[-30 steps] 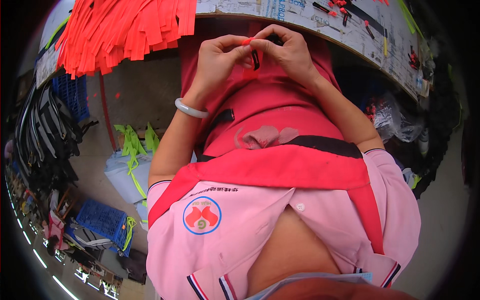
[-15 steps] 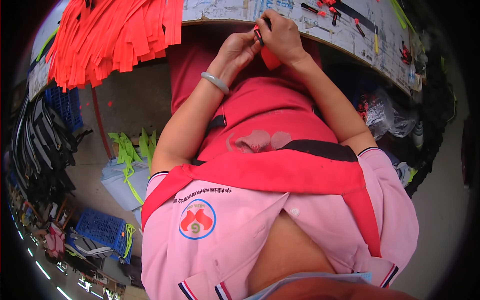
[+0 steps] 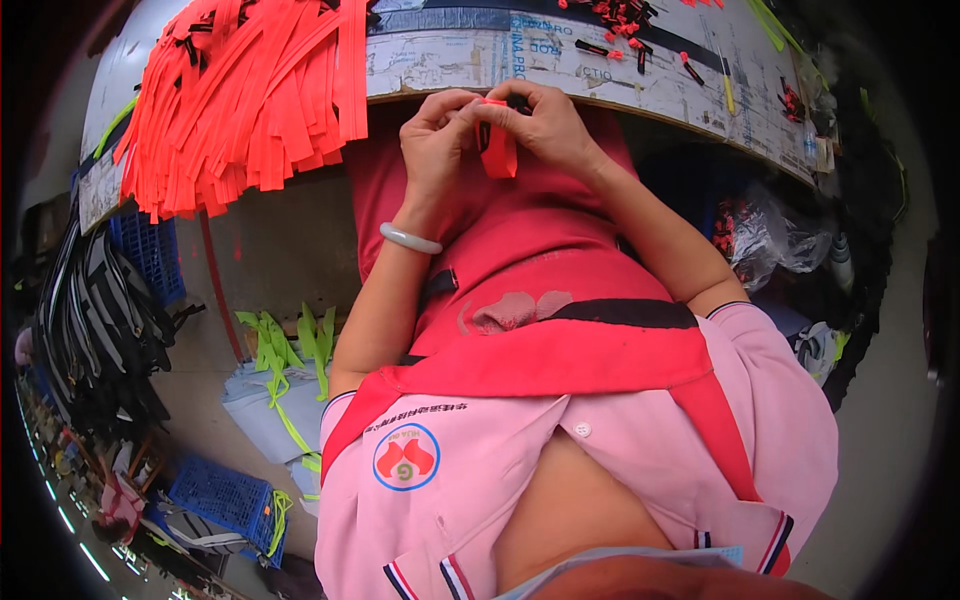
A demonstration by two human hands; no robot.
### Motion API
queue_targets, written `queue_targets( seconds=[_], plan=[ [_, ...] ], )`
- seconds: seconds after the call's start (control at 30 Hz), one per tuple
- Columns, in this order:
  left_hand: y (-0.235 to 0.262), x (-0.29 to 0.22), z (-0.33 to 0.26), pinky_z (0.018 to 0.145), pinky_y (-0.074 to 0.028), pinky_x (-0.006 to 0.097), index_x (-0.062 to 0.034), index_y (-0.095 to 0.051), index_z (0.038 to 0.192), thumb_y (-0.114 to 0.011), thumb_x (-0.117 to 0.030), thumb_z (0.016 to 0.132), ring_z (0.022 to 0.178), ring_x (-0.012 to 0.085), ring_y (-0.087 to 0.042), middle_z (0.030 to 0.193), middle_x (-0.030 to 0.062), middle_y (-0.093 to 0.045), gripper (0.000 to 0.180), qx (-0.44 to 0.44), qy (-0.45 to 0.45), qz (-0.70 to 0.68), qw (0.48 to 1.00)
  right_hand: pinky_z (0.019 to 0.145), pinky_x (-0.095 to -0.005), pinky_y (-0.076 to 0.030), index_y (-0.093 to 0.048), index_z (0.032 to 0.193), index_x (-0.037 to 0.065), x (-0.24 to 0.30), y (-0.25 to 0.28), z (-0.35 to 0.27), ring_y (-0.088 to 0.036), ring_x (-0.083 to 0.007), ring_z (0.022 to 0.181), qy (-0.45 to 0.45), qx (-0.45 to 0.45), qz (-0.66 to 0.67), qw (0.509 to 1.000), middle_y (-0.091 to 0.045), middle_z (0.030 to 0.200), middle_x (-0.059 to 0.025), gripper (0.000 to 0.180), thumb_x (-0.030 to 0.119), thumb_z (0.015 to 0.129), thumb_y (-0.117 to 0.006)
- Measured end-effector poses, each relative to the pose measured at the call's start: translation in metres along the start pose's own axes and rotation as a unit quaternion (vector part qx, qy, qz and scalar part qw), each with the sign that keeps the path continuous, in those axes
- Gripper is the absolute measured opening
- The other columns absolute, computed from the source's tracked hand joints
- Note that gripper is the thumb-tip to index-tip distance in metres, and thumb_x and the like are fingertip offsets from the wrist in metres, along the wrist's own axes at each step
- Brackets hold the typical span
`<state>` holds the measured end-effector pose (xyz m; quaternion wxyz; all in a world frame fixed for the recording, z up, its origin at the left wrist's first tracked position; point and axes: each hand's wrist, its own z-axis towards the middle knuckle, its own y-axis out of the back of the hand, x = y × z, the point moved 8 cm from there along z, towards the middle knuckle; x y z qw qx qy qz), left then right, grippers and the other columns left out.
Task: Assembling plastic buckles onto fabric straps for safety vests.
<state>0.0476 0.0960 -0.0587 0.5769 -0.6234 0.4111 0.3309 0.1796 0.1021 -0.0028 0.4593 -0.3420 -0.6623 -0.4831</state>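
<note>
Both hands meet at the near edge of the worktable [image 3: 620, 95]. My left hand [image 3: 435, 150], with a pale bangle on its wrist, and my right hand [image 3: 545, 125] pinch a short orange-red strap [image 3: 498, 150] between the fingertips. The strap hangs down in a folded loop, and a small dark piece shows at its top between the fingers. A big heap of the same orange-red straps [image 3: 250, 90] lies on the table to the left, its ends hanging over the edge.
Small black and red clips [image 3: 620, 20] are scattered on the paper-covered tabletop. Lime green straps [image 3: 290, 345] lie on a grey pile on the floor at left. Black straps [image 3: 95, 310] hang further left, near blue crates [image 3: 225, 495]. A clear plastic bag [image 3: 770, 235] sits under the table at right.
My hands rose to the table edge half a second ago and have now come slightly back down. The orange-red strap stays pinched in both hands and now hangs in a loop.
</note>
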Motion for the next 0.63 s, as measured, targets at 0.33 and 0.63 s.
queue_targets(
  seconds=[0.33,0.63],
  plan=[
    [-0.028,-0.088,-0.016,0.073,-0.044,0.022,0.0024,-0.068,0.09,-0.066,0.001,0.081,0.08,0.0099,-0.055,0.088,0.0033,-0.061,0.009,0.115,-0.11,0.054,0.986,0.07,-0.0278,-0.048,-0.062,0.097,0.003,0.007,-0.062,-0.026,-0.06,-0.0102,0.076,0.106,0.074,0.069,0.989,-0.063,0.08,-0.0055,0.013,0.012,0.088,-0.062],
    [-0.064,-0.228,-0.09,0.083,-0.047,0.035,0.0003,-0.057,0.118,-0.06,-0.021,0.09,0.095,0.0207,-0.058,0.102,0.0137,-0.063,0.036,0.187,-0.217,0.036,0.957,0.054,-0.0218,-0.039,-0.06,0.092,0.002,0.127,-0.045,0.135,-0.048,-0.0083,0.059,0.211,-0.004,0.084,0.974,-0.052,0.066,0.0007,0.024,0.025,0.096,-0.053]
  ],
)
